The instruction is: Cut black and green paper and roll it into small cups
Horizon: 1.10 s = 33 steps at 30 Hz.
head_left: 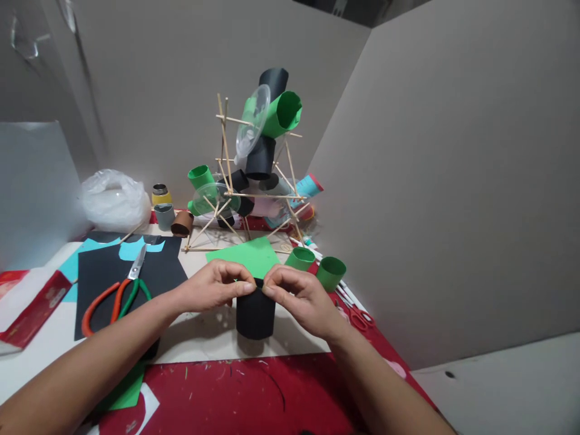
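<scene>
A black paper tube (255,315) is held upright just above the white board by its top rim. My left hand (222,285) pinches the rim's left part between thumb and fingers. Opposite it, my right hand (301,296) pinches the same rim, the two thumbs nearly meeting. Behind the tube lies a green paper sheet (249,257). Two green paper tubes, one (301,258) farther back and one (331,273) nearer, stand right of my right hand. The inside of the black tube is mostly hidden.
Behind stands a wooden-stick frame (267,196) bearing clear discs with green and black tubes. Left lie orange-and-green-handled scissors (131,278) on black paper (97,272). Red scissors (360,318) lie at right. A plastic bag (115,199) sits at the back left. Grey walls (453,181) enclose the table.
</scene>
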Motion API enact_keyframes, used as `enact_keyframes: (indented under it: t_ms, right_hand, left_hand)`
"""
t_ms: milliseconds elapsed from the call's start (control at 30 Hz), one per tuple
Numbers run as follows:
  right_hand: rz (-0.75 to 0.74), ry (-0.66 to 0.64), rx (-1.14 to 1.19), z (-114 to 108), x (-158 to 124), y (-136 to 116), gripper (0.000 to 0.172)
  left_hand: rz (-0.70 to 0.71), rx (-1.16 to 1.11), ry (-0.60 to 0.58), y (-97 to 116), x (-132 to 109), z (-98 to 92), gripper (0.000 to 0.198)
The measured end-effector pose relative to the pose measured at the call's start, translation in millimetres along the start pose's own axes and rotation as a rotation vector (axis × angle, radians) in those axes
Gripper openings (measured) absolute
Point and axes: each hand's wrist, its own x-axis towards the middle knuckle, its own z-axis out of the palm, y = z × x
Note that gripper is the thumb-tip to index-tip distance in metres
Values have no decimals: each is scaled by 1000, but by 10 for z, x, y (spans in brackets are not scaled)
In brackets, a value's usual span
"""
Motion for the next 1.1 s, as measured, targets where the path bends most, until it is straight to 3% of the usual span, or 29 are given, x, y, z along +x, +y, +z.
enact_keyframes:
  t_ms: [167,300,367,467,533,633,733,933,1100]
  right_hand:
    - [54,-47,122,-7,-22,115,42]
    - [41,-44,132,29,-65,153,32]
    - [33,27,136,49,-92,165,31]
    - [16,225,140,72,-115,199,30]
    - [6,374,148,91,-113,233,28]
    - [11,538,179,137,-90,286,25]
    - [41,592,216,187,-70,315,24]
    - [65,559,246,175,-53,297,30]
    - [53,551,236,140,-31,313,29]
  left_hand:
    - [28,-56,-20,-39,-10,43,34]
    - [57,-14,-18,-98,-5,85,35]
    - [59,-2,41,-120,11,103,35]
    - [61,-3,253,-136,40,130,38]
    - [58,-55,370,-148,56,154,50]
    - [42,-197,353,-191,68,208,70]
    - [25,-253,262,-245,66,269,88]
    - [-4,-172,352,-242,44,302,67]
    - [40,42,366,-203,29,320,60]
